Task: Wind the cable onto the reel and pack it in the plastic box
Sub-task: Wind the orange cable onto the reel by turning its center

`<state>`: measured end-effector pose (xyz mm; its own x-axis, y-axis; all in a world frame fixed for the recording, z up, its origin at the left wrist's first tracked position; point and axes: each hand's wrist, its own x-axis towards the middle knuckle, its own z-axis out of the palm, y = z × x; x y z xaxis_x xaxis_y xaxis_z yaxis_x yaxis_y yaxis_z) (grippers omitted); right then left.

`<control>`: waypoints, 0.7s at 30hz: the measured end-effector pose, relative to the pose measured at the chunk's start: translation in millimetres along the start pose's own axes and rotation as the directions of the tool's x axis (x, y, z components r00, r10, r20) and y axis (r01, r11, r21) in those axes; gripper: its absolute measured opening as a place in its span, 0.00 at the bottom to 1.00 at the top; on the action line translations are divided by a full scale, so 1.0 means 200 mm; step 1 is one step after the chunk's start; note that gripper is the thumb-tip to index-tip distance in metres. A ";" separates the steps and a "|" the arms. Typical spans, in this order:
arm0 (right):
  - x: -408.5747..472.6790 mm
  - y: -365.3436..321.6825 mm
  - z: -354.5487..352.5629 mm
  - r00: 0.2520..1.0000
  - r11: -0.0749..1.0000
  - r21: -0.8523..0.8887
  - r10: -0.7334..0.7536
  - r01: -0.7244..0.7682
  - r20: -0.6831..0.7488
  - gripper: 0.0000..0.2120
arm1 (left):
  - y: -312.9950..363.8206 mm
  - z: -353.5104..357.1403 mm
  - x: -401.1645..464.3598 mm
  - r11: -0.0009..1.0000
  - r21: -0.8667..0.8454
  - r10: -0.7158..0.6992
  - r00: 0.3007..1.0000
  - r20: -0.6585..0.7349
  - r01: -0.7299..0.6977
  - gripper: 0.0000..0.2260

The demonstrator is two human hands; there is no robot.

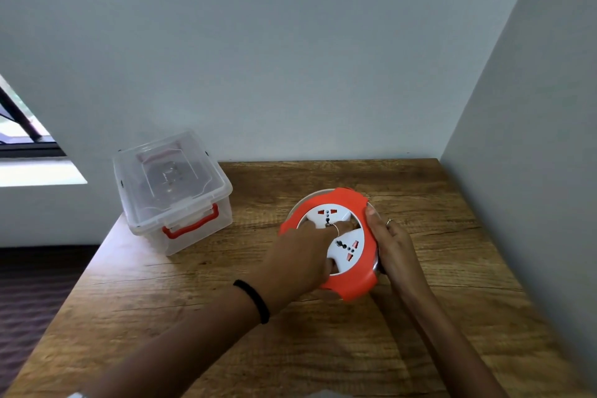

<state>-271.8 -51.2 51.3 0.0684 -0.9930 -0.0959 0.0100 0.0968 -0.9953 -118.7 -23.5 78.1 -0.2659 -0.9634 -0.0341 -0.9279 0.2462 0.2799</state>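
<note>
- Window (19,139): far left, cut off by the frame edge; only a dark bar and a bright sill show.
- Plastic box (174,191): clear, lid on, red latch (190,225) facing the viewer. It stands on the table's far left corner, well apart from the reel. Contents hard to make out through the glare on the lid.
- Table (290,349): wood-grain top, set into a corner of two pale walls; its near edge is cut off by the frame.
- Black band (253,299): round the left wrist.
- Left hand (302,257): lies across the reel's face, covering its left part. Fingers reach into the centre, one wearing a ring; they seem curled round a middle grip, though the grip itself is hidden.
- Reel (339,242): orange rim, white face with two socket panels, tilted up off the table between both hands, right of centre. Its underside is hidden.
- Cable: not plainly seen; a pale band at the reel's upper left rim may be wound cable.
- Right hand (392,247): cupped against the reel's right edge, thumb on the orange rim, ring on one finger; the other fingertips are hidden behind the reel.
</note>
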 end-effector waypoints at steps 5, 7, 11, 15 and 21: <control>0.00 -0.02 -0.02 0.999 0.998 -0.051 -0.045 0.046 0.016 0.18 | 0.00 -0.04 0.00 0.994 0.068 0.081 0.997 0.005 -0.081 0.29; 0.02 -0.05 -0.03 0.997 0.993 -0.100 -0.054 0.059 0.046 0.23 | 0.01 -0.08 0.00 0.981 0.134 0.137 0.989 0.051 -0.142 0.28; 0.04 -0.11 -0.06 0.988 0.988 -0.144 -0.032 0.054 0.150 0.26 | 0.01 -0.19 0.03 0.882 0.333 0.277 0.938 0.207 -0.334 0.28; 0.05 -0.12 -0.07 0.979 0.991 -0.124 -0.021 0.047 0.203 0.28 | 0.02 -0.29 0.06 0.708 0.473 0.407 0.851 0.333 -0.524 0.29; 0.05 -0.11 -0.07 0.918 0.981 -0.188 0.021 0.059 0.397 0.19 | 0.01 -0.26 0.03 0.453 0.500 0.432 0.672 0.601 -0.738 0.29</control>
<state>-285.7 -63.6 73.0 0.4588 -0.8826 -0.1024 -0.1732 0.0242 -0.9846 -109.1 -33.4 128.9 -0.7367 -0.4777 -0.4786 -0.3547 0.8756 -0.3281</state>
